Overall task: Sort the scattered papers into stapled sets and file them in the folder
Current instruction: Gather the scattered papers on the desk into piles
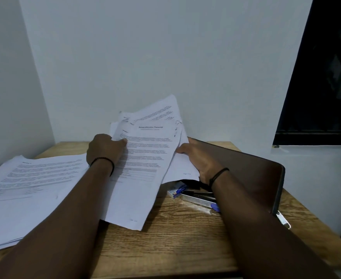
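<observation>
Wood-grain bench (181, 244) fills the lower half of the frame, and we see both of our forearms reaching up across it toward the centre. Our left hand (103, 150) pinches the left edge of a bundle of printed sheets (143, 164), thumb on the front page and fingers curled behind, so that grip is clasping the papers. Our right hand (198, 158) holds the same bundle from the right side, with the thumb lying along the edge and the fingers hidden behind the pages; its grip is also closed around the sheets. The bundle stands raised and fanned at the middle of the frame, its lower corner dropping down toward the bench, with a bold title line across the top page.

At the left of the frame a second stack of papers (24, 188) lies flat on the bench, partly overhanging the near left edge. At the right a dark brown folder (252, 174) lies on the bench, just behind our right wrist, with a metal clip (283, 219) showing at its near corner. Below the raised bundle, between our forearms, sit a stapler (198, 197) and a small box of staples (175, 191), touching or nearly touching each other. Each wrist wears a thin black band.
</observation>
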